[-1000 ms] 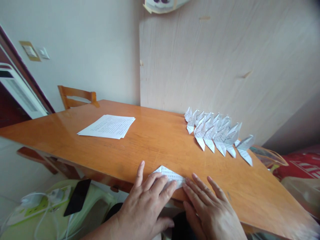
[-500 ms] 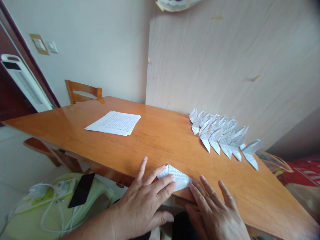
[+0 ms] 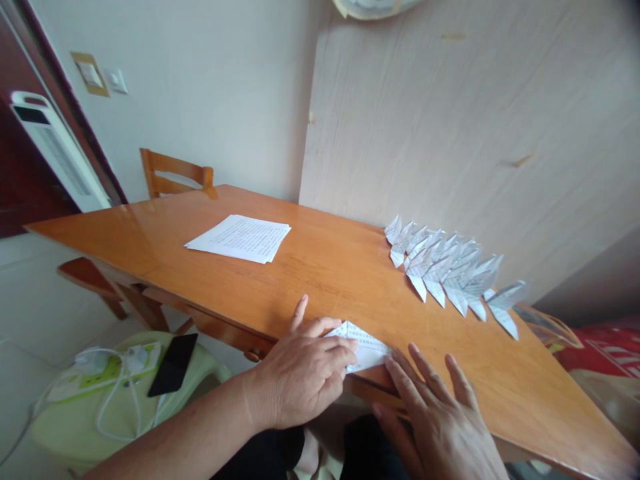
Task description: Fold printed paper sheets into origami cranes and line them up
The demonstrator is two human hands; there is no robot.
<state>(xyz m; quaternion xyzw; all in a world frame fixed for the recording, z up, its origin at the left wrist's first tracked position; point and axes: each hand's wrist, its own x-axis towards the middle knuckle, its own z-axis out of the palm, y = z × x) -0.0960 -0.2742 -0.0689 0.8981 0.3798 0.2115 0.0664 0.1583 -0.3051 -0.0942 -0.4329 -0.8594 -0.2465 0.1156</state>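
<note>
A small folded piece of printed paper [image 3: 367, 347] lies at the near edge of the orange wooden table [image 3: 320, 280]. My left hand [image 3: 300, 373] rests on its left part, fingers bent and pressed down on the paper. My right hand [image 3: 435, 413] lies flat beside it on the right, fingers stretched out, fingertips touching the paper's right corner. A row of several folded paper pieces [image 3: 450, 270] stands further back on the right of the table.
A stack of printed sheets [image 3: 240, 238] lies at the table's middle left. A wooden chair [image 3: 175, 175] stands behind the table. A pale wood panel [image 3: 450, 120] leans against the wall. Lower left, a green stool [image 3: 115, 393] carries a black phone [image 3: 174, 363] and a power strip.
My left hand's fingers have curled from flat to bent on the folded paper. The view has shifted so the table contents sit a little further right and up.
</note>
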